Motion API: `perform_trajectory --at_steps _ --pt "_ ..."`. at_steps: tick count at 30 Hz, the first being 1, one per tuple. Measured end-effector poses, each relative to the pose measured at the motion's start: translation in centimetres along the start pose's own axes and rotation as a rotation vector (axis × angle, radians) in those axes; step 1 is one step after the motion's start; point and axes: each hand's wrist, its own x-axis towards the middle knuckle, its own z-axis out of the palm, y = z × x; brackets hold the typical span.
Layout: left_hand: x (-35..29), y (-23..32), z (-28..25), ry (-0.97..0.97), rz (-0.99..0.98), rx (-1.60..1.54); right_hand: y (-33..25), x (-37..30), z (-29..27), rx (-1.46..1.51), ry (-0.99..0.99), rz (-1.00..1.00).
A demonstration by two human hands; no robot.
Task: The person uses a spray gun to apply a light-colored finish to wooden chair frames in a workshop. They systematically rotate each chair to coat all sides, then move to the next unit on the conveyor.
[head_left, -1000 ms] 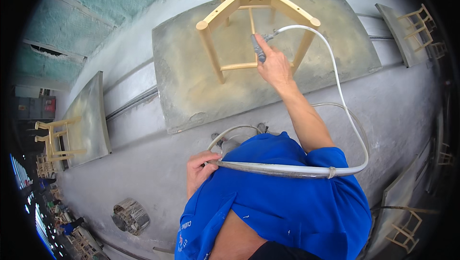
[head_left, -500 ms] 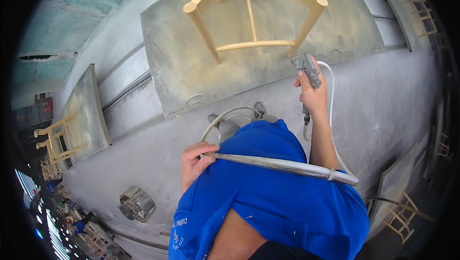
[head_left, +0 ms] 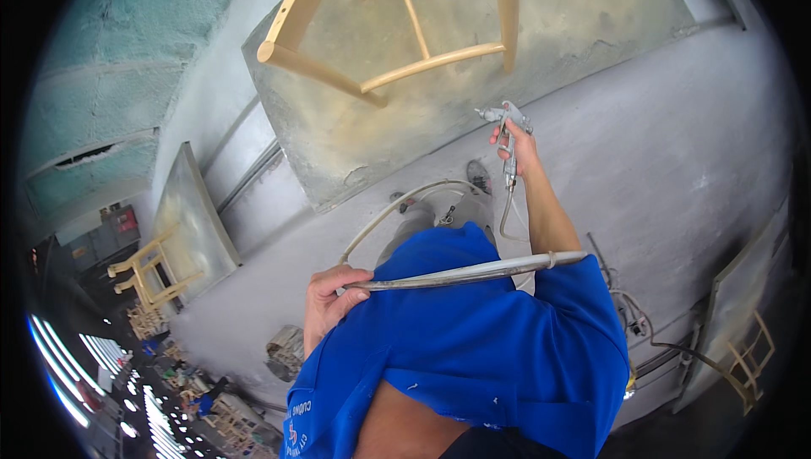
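In my right hand (head_left: 527,155) is a grey metal spray gun (head_left: 510,117), its nozzle aimed left, a short way below the nearest leg of a pale wooden chair frame (head_left: 431,63). A thin hose runs down from the gun's handle. The frame stands on a large stained grey-yellow board (head_left: 414,129), its upper part cut off by the picture's top edge. Across my waist, my left hand (head_left: 328,297) is closed around a bundle of pale hoses (head_left: 456,274), with one hose looping out toward my shoes. Nothing touches the chair frame.
Another board (head_left: 196,222) with a wooden chair frame (head_left: 152,273) stands at left, and a similar chair frame (head_left: 748,357) at lower right. A round slatted object (head_left: 285,351) lies on the floor left of me. Hoses (head_left: 634,311) trail at right.
The view has turned, and the chair frame now appears farther left and higher. My right hand has moved the spray gun away from the frame's leg. My left hand keeps hold of the hoses.
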Motion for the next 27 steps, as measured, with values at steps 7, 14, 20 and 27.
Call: perform_trajectory --at_steps 7,14,20,27 --pt "-1.7 -0.2 -1.2 0.075 -0.088 -0.025 4.6 3.3 0.8 -0.071 -0.024 0.096" --pt "-2.4 -4.5 -6.5 -0.005 -0.004 -0.076 10.1 -1.4 1.9 -0.637 0.385 -0.281" --pt "-6.1 -11.9 -14.6 -0.067 0.081 -0.16 12.0 -7.7 6.8 -1.465 0.373 -0.639" --pt "-11.9 -20.0 -25.0 -0.141 0.19 -0.248 11.0 -12.9 16.6 -1.72 0.608 -0.737"
